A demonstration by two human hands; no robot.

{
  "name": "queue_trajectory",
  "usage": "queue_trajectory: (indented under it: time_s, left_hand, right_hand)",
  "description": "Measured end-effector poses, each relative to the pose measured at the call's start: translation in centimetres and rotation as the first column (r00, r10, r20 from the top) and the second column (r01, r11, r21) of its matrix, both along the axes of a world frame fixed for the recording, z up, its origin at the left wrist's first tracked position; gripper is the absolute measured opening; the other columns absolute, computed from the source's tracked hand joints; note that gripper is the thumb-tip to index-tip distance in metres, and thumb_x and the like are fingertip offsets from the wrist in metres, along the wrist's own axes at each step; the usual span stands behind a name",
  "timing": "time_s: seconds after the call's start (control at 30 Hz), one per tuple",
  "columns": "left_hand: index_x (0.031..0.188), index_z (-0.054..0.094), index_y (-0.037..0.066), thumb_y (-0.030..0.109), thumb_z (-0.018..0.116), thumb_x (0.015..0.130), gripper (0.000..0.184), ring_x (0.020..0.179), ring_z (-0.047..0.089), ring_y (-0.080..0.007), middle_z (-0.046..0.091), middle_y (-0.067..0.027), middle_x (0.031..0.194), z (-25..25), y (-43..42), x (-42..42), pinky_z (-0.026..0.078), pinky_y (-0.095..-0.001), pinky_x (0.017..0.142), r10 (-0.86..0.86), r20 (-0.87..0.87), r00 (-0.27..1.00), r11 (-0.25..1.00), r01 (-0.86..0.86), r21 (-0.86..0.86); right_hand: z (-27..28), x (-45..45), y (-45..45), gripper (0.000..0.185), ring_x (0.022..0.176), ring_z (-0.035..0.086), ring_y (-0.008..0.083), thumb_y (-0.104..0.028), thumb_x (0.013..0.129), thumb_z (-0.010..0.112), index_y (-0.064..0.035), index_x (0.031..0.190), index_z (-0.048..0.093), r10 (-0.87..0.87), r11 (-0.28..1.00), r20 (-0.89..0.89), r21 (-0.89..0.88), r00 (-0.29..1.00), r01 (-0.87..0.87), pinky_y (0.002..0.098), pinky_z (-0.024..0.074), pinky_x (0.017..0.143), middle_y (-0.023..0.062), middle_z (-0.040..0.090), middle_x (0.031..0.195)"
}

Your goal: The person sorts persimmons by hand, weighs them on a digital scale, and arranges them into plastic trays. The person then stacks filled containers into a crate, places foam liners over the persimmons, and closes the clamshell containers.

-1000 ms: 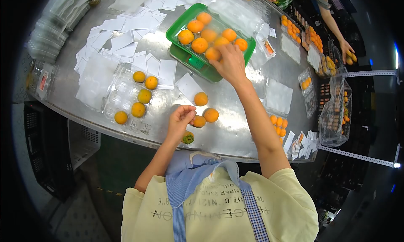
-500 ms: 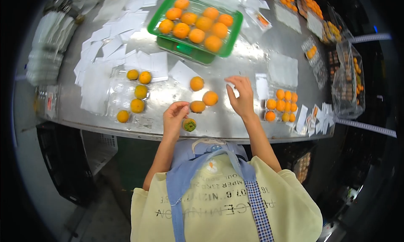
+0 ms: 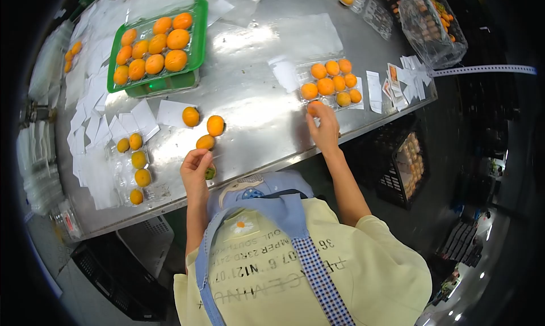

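My right hand (image 3: 326,130) is at the near left corner of a clear plastic tray (image 3: 305,75) holding rows of orange persimmons (image 3: 326,86). Its fingers are closed around a persimmon (image 3: 313,106) at that corner, partly covered by them. My left hand (image 3: 196,170) is near the table's front edge, thumb and fingertips together; whether anything is between them is hidden. Just beyond its fingertips lies a loose persimmon (image 3: 205,142), with two more, one (image 3: 215,125) close by and another (image 3: 191,116) farther back. A persimmon with its green calyx up (image 3: 210,171) shows partly beside the left hand.
A green scale (image 3: 164,85) carries a full tray of persimmons at the back left. At left, another clear tray (image 3: 122,175) is partly filled. White paper slips (image 3: 91,119) spread behind it. Labels (image 3: 393,76) lie at right; a black crate (image 3: 392,175) stands below the table edge.
The view has turned toward the right. My right hand has moved from over the table to the right tray's corner persimmon and closed on it. My left hand stays near the loose persimmons.
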State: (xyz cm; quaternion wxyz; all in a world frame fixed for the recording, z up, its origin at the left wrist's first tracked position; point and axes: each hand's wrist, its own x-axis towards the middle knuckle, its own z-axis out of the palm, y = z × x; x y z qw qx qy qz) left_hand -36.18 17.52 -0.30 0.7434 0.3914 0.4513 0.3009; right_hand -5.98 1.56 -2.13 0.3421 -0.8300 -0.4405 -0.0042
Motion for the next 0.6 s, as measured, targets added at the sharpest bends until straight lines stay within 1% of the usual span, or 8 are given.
queue_trajectory:
  time_s: [0.1, 0.13, 0.23, 0.33, 0.43, 0.53, 0.6]
  left_hand:
    - [0.095, 0.061, 0.004, 0.006, 0.067, 0.084, 0.012, 0.065, 0.053, -0.007, 0.061, -0.0013, 0.079, -0.2, -0.4, 0.5, 0.042, -0.0193, 0.059, 0.034, 0.006, 0.999, 0.999, -0.034, -0.018]
    - [0.097, 0.06, 0.005, 0.007, 0.066, 0.085, 0.013, 0.064, 0.053, -0.0068, 0.06, -0.0013, 0.079, -0.5, -0.4, 0.5, 0.042, -0.0193, 0.058, 0.026, -0.002, 1.0, 1.0, -0.026, -0.004]
    - [0.097, 0.059, 0.005, 0.007, 0.065, 0.086, 0.013, 0.064, 0.052, -0.0067, 0.06, -0.001, 0.078, 0.0, -0.7, 0.8, 0.042, -0.0193, 0.057, 0.028, -0.011, 1.0, 1.0, -0.028, -0.009]
    - [0.097, 0.059, 0.005, 0.007, 0.064, 0.086, 0.012, 0.063, 0.052, -0.0067, 0.059, -0.0009, 0.077, -0.3, -0.8, 0.7, 0.041, -0.0192, 0.057, 0.042, -0.006, 0.999, 0.999, -0.042, -0.002]
    - [0.097, 0.059, 0.005, 0.006, 0.064, 0.087, 0.012, 0.064, 0.052, -0.0067, 0.059, -0.0009, 0.078, 0.0, -1.0, 0.9, 0.042, -0.019, 0.057, 0.056, -0.007, 0.998, 0.998, -0.056, -0.004]
    - [0.098, 0.059, 0.004, 0.006, 0.063, 0.087, 0.012, 0.065, 0.052, -0.0068, 0.059, -0.0008, 0.079, 0.0, -1.1, 0.8, 0.042, -0.019, 0.058, 0.066, -0.006, 0.998, 0.998, -0.066, -0.004]
    - [0.098, 0.059, 0.005, 0.006, 0.064, 0.087, 0.012, 0.065, 0.052, -0.007, 0.059, -0.0008, 0.079, -0.3, -1.1, 0.6, 0.042, -0.0192, 0.058, 0.071, -0.008, 0.997, 0.997, -0.071, 0.004]
  right_hand:
    - [0.1, 1.8, -0.7, 0.03, 0.101, 0.053, 0.0327, -0.021, 0.077, 0.07, -0.0014, 0.099, 0.062, -0.255, 0.955, 0.149, -0.114, 0.955, 0.272, 0.0415, 0.0455, 0.084, 0.0143, 0.058, 0.103]
    - [-0.8, 2.4, -1.1, 0.043, 0.107, 0.049, 0.0318, -0.032, 0.076, 0.072, -0.0005, 0.103, 0.06, -0.265, 0.935, 0.144, -0.204, 0.953, 0.29, 0.0426, 0.0441, 0.086, 0.0143, 0.055, 0.108]
    - [-1.4, 2.7, -1.1, 0.051, 0.102, 0.053, 0.0316, -0.033, 0.075, 0.074, 0.0002, 0.11, 0.056, -0.262, 0.903, 0.069, -0.335, 0.963, 0.269, 0.0413, 0.0453, 0.083, 0.0148, 0.057, 0.105]
    - [-1.0, 2.5, -0.9, 0.051, 0.1, 0.053, 0.0316, -0.033, 0.072, 0.076, -0.0004, 0.105, 0.056, -0.279, 0.896, 0.058, -0.344, 0.959, 0.281, 0.0416, 0.0455, 0.082, 0.0154, 0.057, 0.104]
    - [-1.5, 2.3, -1.0, 0.048, 0.097, 0.054, 0.0322, -0.037, 0.073, 0.073, -0.0018, 0.102, 0.059, -0.272, 0.908, 0.062, -0.315, 0.96, 0.277, 0.0435, 0.0442, 0.083, 0.0141, 0.057, 0.101]
    - [-1.4, 2.4, -1.0, 0.046, 0.094, 0.054, 0.0328, -0.029, 0.072, 0.075, -0.0012, 0.104, 0.057, -0.238, 0.943, 0.013, -0.235, 0.971, 0.234, 0.0408, 0.0442, 0.083, 0.0149, 0.056, 0.102]
    - [-0.9, 2.0, -0.6, 0.044, 0.096, 0.055, 0.0295, -0.02, 0.073, 0.075, -0.0011, 0.107, 0.055, -0.164, 0.986, -0.125, -0.035, 0.979, 0.161, 0.0375, 0.0469, 0.082, 0.0133, 0.054, 0.104]
